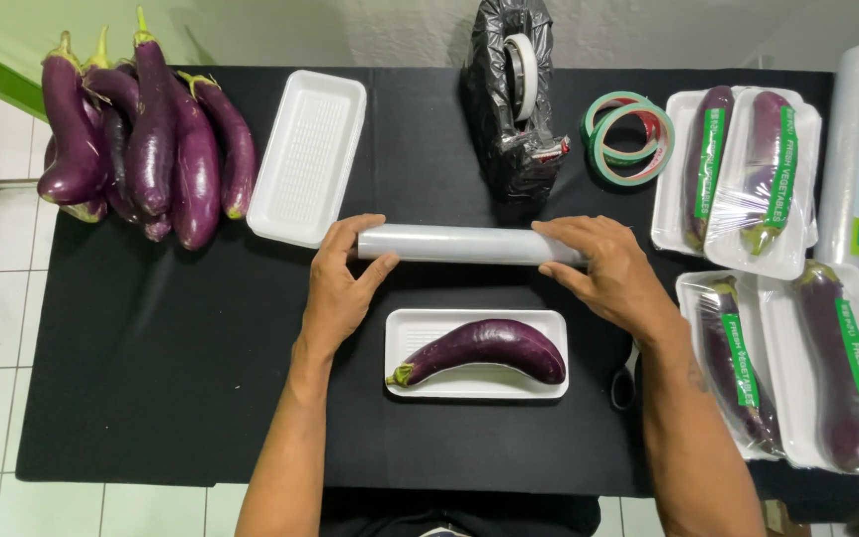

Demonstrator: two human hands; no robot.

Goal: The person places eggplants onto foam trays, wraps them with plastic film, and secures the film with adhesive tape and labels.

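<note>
Both hands — the left hand [338,290] and the right hand [603,267] — grip the ends of a smooth, translucent cling-film roll [459,245] lying across the matte black worktop [151,378], just behind a glossy curved eggplant [484,350] in its shallow white foam tray [420,328].

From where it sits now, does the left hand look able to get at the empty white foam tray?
Probably yes. The left hand grips one end of the clear plastic wrap roll, and the empty white foam tray lies just beyond it with nothing between.
</note>
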